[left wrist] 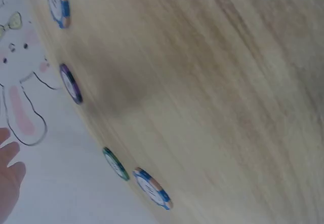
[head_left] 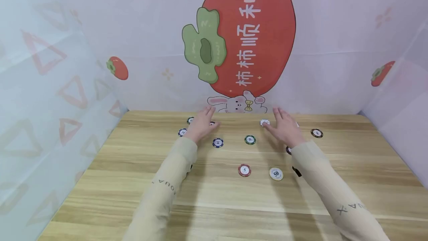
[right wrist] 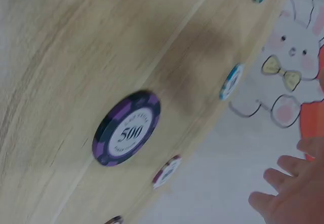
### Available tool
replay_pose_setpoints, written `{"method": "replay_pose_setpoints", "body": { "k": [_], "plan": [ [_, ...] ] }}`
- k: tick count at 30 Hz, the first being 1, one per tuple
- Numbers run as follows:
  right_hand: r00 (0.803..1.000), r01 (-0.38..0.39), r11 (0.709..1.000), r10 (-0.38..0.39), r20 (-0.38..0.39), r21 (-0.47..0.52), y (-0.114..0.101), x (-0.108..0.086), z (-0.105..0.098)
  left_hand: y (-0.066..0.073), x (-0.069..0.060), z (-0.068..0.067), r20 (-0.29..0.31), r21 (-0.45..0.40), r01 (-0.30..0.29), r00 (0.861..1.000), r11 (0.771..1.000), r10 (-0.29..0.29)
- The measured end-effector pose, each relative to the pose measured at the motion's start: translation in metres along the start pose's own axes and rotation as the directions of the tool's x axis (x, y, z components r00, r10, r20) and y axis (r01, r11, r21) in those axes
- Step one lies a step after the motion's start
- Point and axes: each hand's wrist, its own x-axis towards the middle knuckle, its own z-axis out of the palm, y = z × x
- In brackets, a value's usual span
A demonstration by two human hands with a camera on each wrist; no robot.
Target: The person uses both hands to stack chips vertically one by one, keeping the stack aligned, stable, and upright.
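Left hand [head_left: 201,125]: held over the far left part of the tabletop [head_left: 214,207], fingers extended, thumb spread away from them, nothing in its grasp
Right hand [head_left: 287,129]: over the far side, right of the middle, fingers loosely extended, thumb out to the left, likewise holding nothing; the right wrist view shows it apart from the chips
Chips by the left hand: far green chip [head_left: 190,120] at the back edge, blue 10 chip [head_left: 182,132] near it, purple-edged chip [left wrist: 71,83] partly hidden by this hand in the head view, second blue chip [head_left: 218,143] to the right
Chips by the right hand: blue-and-white chip [right wrist: 231,81], overlapped by the thumb tip in the head view; purple 500 chip [right wrist: 126,127], partly covered by the wrist there; maroon-edged chip [right wrist: 166,171]; black chip [head_left: 317,133] farther right
Chip between the hands: middle green chip [head_left: 250,140]
Nearer chips: red 5 chip [head_left: 244,170] and cream 50 chip [head_left: 276,174], side by side, not touching
How they lie: flat on the wood
Sleeves: beige, with dark lettering
Backdrop [head_left: 147,44]: pale, printed with red fruit and a rabbit [head_left: 236,104]
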Motion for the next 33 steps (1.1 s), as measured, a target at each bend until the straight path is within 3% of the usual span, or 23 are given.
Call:
{"method": "replay_pose_setpoints", "body": {
  "k": [8,13,21,26,33],
  "plan": [
    [0.998,0.018,0.997,-0.023,0.066,0.076,-0.017,-0.015,-0.004,0.014,-0.013,-0.01,0.112,-0.012,-0.064,0.992,0.998,0.065],
    [0.995,0.036,0.998,-0.041,0.093,0.06,-0.024,-0.024,-0.008,0.019,-0.023,-0.013,0.179,-0.083,-0.057,0.981,0.995,0.071],
    [0.987,0.089,0.995,-0.093,0.128,0.037,-0.033,-0.038,-0.01,0.028,-0.035,-0.016,0.29,-0.18,0.001,0.956,0.984,0.052],
    [0.98,0.098,0.994,-0.106,0.171,0.052,-0.042,-0.046,-0.009,0.038,-0.041,-0.015,0.292,-0.261,-0.027,0.951,0.965,0.105],
    [0.973,0.136,0.988,-0.147,0.181,0.068,-0.052,-0.056,-0.004,0.051,-0.049,-0.014,0.285,-0.312,-0.013,0.953,0.95,0.106]
  ]
}}
